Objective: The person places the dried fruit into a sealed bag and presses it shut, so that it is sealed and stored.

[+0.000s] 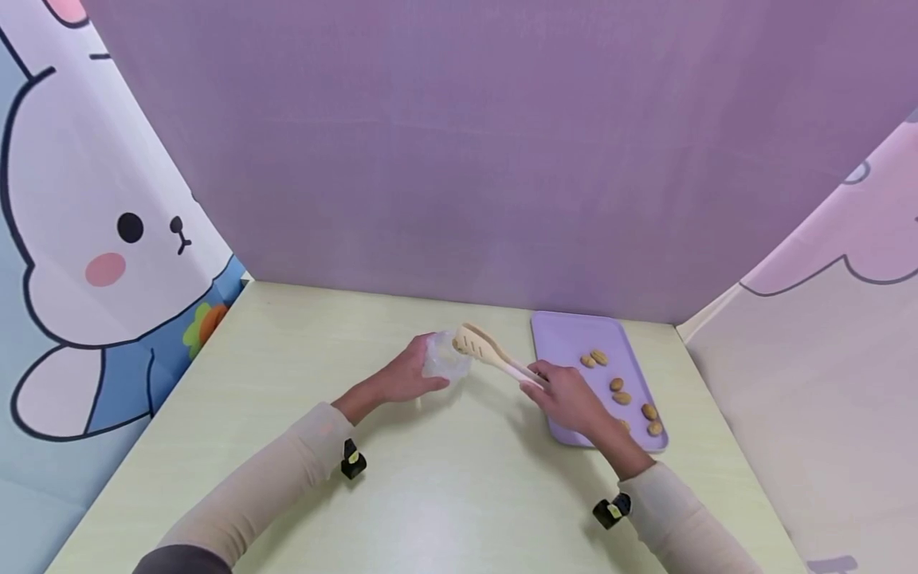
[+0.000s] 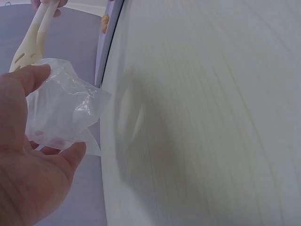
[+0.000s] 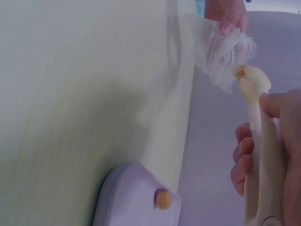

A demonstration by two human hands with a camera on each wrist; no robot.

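My left hand (image 1: 407, 376) holds a clear plastic bag (image 1: 445, 363), its thumb and fingers spread around the bag's mouth. The left wrist view shows the bag (image 2: 66, 106) hanging empty-looking above the table. A pair of cream slotted tongs (image 1: 495, 353) is gripped in my right hand (image 1: 570, 395), fingers wrapped round both arms. Between the tongs' tips sits a brownish nut (image 3: 240, 72), right at the bag's opening. To the right lies a lilac tray (image 1: 566, 328), partly behind the right hand, with several nuts (image 1: 621, 398) on it.
One walnut (image 3: 163, 199) lies near the tray's corner in the right wrist view. The pale table (image 1: 402, 486) ends at a purple backdrop (image 1: 459, 175). Printed cartoon panels (image 1: 107, 239) stand at both sides.
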